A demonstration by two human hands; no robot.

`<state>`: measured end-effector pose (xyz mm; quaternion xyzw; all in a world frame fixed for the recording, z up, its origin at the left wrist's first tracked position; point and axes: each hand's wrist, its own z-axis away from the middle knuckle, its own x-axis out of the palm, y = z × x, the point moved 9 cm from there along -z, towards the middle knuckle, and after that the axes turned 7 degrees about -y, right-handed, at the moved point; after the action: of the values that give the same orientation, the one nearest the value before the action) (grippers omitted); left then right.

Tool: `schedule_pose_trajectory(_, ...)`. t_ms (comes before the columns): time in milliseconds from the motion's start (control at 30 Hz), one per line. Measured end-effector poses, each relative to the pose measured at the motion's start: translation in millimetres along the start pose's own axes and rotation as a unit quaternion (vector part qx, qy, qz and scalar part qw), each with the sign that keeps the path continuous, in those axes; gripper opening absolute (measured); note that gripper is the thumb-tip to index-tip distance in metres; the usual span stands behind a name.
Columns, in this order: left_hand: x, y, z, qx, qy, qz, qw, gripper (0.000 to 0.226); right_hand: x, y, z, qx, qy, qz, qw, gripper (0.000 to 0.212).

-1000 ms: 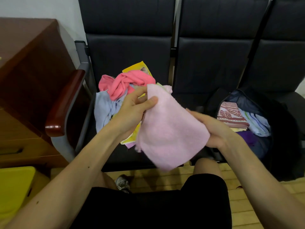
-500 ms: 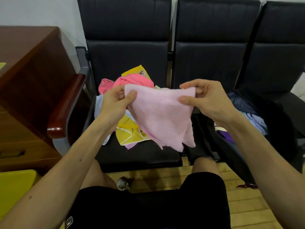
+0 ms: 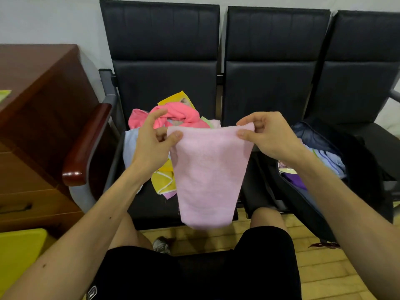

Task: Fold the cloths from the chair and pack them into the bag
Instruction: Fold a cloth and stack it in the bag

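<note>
I hold the pale pink cloth (image 3: 208, 176) up before me, my left hand (image 3: 151, 146) pinching its left top corner and my right hand (image 3: 268, 137) pinching the right one, forearms raised and apart. It hangs near the cloth pile (image 3: 171, 120) on the left chair (image 3: 160, 83); the open bag (image 3: 337, 161) sits right.
</note>
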<state>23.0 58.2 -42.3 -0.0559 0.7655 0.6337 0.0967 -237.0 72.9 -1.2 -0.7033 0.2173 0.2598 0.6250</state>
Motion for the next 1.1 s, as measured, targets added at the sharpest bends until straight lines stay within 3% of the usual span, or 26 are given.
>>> schedule_pose_trajectory(200, -3, -3, 6, 0.011, 0.026, -0.092, 0.995, 0.029, 0, 0, 6, -0.018, 0.03, 0.076, 0.996, 0.032)
schedule_pose_trajectory(433, -3, 2, 12, 0.044, 0.06, -0.137, 0.988, 0.015, 0, 1, 11, -0.029, 0.035, 0.173, 0.984, 0.024)
schedule_pose_trajectory(667, 0, 8, 14, 0.068, 0.058, -0.16, 0.983, 0.01, 4, 13, 8, -0.013, 0.028, 0.194, 0.981, 0.024)
schedule_pose_trajectory(800, 6, 2, 12, 0.068, 0.01, -0.183, 0.981, 0.012, 10, 33, 10, -0.002, -0.004, 0.172, 0.985, 0.016)
schedule_pose_trajectory(900, 17, -1, 19, 0.071, -0.065, -0.117, 0.988, 0.006, 40, 56, 25, 0.043, -0.112, 0.02, 0.993, 0.02)
schedule_pose_trajectory(967, 24, -4, 28, 0.064, -0.103, -0.088, 0.989, 0.01, 70, 72, 44, 0.095, -0.212, -0.124, 0.965, 0.026)
schedule_pose_trajectory(1033, 30, -2, 33, 0.081, -0.116, -0.117, 0.983, 0.012, 78, 78, 55, 0.126, -0.229, -0.254, 0.931, 0.029)
schedule_pose_trajectory(1100, 33, 7, 35, 0.097, -0.1, -0.118, 0.983, 0.009, 74, 75, 56, 0.133, -0.191, -0.407, 0.883, 0.037)
